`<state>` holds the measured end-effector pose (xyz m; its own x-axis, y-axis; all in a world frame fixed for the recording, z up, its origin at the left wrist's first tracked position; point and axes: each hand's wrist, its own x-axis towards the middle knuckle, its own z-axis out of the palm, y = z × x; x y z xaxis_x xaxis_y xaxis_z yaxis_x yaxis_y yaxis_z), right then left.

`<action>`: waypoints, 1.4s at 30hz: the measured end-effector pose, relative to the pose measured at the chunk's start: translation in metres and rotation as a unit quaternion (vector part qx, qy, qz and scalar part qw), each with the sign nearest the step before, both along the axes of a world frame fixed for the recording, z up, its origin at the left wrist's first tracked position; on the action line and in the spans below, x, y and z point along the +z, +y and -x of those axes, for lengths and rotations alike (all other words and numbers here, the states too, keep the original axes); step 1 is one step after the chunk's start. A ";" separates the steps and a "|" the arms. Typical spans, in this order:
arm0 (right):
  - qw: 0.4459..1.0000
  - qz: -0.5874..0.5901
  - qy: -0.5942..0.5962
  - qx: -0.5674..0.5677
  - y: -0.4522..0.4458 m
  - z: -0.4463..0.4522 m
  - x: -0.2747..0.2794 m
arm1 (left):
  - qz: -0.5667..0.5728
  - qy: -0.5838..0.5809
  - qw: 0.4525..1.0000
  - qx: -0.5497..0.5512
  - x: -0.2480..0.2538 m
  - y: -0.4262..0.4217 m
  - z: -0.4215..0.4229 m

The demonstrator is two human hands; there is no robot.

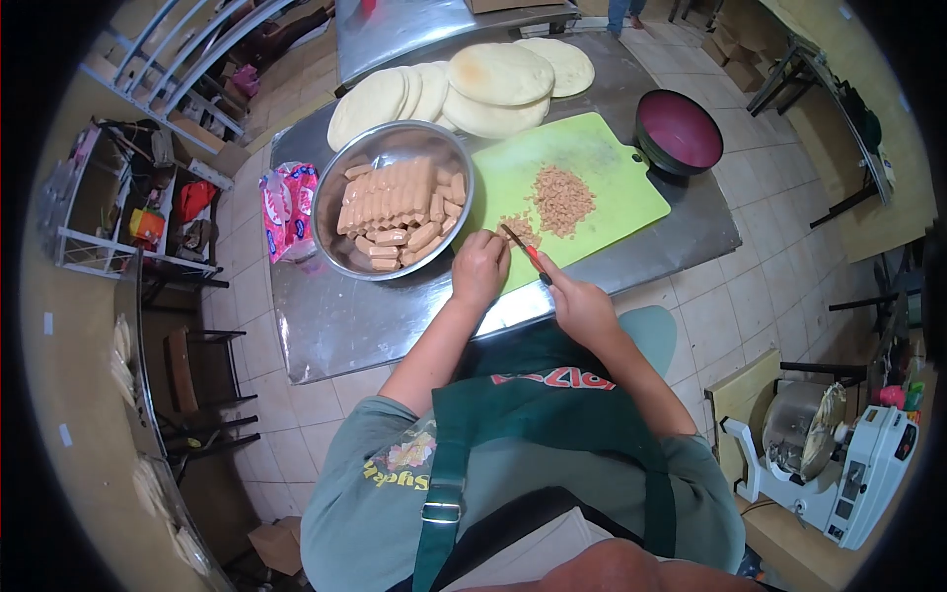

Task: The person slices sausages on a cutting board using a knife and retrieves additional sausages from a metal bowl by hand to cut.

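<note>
My right hand (582, 304) is wrapped round the handle of a knife (525, 251), its blade pointing up and left over the green cutting board (631, 192). Beside the blade, at the board's lower left edge, my left hand (481, 264) has its fingers bent together; what they hold is hidden. Small chopped bits (520, 231) lie at the knife tip, and a larger heap of chopped sausage (562, 201) is on the board's middle. Left of the board a metal bowl (470, 158) holds a stacked block of sausages (395, 195) and loose pieces.
Round flatbreads (501, 74) lie along the table's far side. A dark bowl with a maroon inside (681, 133) stands at the board's upper right. Pink plastic packaging (289, 212) lies left of the metal bowl. A white slicer (848, 474) stands at the lower right.
</note>
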<state>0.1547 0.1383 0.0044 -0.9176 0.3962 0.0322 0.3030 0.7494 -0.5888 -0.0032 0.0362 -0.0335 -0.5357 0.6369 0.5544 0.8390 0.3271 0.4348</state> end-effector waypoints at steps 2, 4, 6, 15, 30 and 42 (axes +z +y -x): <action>0.999 -0.020 -0.027 0.005 -0.001 0.005 -0.001 | 0.000 0.000 1.000 0.001 0.000 0.000 0.000; 0.999 -0.028 -0.024 0.011 0.000 0.009 -0.005 | -0.006 -0.004 1.000 -0.003 0.000 0.000 0.000; 0.999 -0.037 -0.021 0.014 0.000 0.011 -0.004 | -0.003 -0.009 1.000 -0.004 0.002 -0.001 -0.001; 0.998 -0.051 -0.029 0.026 0.001 0.018 -0.006 | 0.014 -0.028 0.999 0.002 0.002 -0.006 -0.004; 0.992 -0.114 -0.055 0.009 -0.009 -0.024 -0.001 | -0.002 -0.045 0.999 0.024 -0.001 -0.004 -0.002; 0.998 -0.060 0.000 0.008 0.000 -0.006 0.005 | -0.014 -0.046 0.999 0.013 -0.004 -0.008 -0.002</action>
<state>0.1607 0.1384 0.0091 -0.9234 0.3757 0.0785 0.2911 0.8189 -0.4946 -0.0011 0.0286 -0.0371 -0.6013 0.6077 0.5188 0.7864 0.3351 0.5189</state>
